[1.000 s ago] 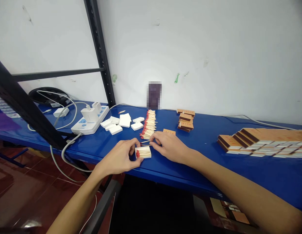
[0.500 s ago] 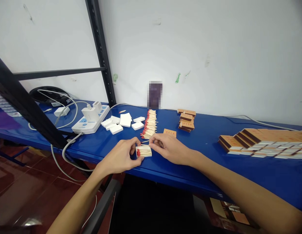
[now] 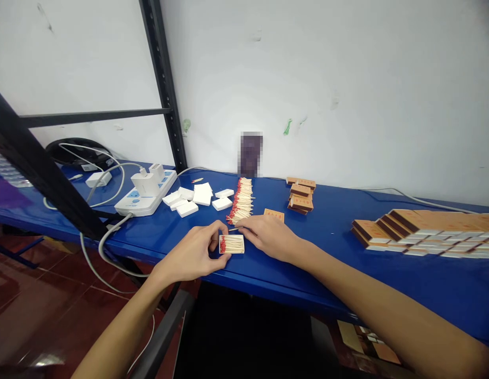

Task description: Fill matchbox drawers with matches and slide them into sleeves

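Observation:
My left hand [image 3: 199,252] grips the left end of a small white matchbox tray [image 3: 231,244] between thumb and fingers, near the table's front edge. Red-headed matches lie lengthwise in the tray, heads to the left. Just beyond its far side, my right hand [image 3: 268,237] has its fingers closed on a single match [image 3: 233,229], which points left toward my left fingertips. A long heap of matches [image 3: 243,202] stretches away behind both hands. Partly covered by the right hand, an orange matchbox sleeve [image 3: 273,213] lies flat on the table.
White tray pieces [image 3: 188,209] are scattered left of the heap. Orange matchboxes [image 3: 301,202] form a small pile behind my right hand, and a large stack of matchboxes [image 3: 421,223] stands at right. A power strip [image 3: 143,202] with cables lies beside the black shelf post [image 3: 165,84].
My right hand has shifted slightly left and away from me, over the tray's far side. The tray now sits flatter, with its matches more fully in view. My left hand keeps its hold.

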Motion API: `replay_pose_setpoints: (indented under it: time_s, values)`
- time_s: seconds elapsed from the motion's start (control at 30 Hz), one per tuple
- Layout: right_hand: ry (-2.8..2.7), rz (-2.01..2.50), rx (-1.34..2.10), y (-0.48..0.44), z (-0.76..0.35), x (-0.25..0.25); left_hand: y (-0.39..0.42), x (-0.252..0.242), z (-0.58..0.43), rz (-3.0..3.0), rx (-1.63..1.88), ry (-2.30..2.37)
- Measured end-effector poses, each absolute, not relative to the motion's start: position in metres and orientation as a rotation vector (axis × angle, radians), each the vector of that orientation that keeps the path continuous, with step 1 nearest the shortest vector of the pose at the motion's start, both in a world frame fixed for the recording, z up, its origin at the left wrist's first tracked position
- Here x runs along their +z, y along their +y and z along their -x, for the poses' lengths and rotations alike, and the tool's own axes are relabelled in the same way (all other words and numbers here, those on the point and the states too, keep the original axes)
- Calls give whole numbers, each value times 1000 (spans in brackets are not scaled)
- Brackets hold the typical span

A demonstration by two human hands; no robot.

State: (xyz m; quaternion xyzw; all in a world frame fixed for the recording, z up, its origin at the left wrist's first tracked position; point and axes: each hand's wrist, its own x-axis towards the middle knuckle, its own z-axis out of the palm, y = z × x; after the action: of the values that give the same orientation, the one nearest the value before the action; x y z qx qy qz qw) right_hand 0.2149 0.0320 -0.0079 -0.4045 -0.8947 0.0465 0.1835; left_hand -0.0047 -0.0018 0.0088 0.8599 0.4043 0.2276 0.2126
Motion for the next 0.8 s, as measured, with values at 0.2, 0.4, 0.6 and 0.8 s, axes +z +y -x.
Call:
replay_pose_setpoints:
  time_s: [0.2,0.4,0.6,0.8]
  values:
    - [-2516,1192,212,28,-212,-2,-3,7,5,-2376,663,1123]
    - [-2495,1258,198,22,-212,2,-2,6,5,-2398,658,1124]
    - [-2346,1236,215,13,-214,13,-3,9,4,-2414,639,1118]
    - [-2420,1103,407,4,-206,14,-3,8,4,-2421,627,1140]
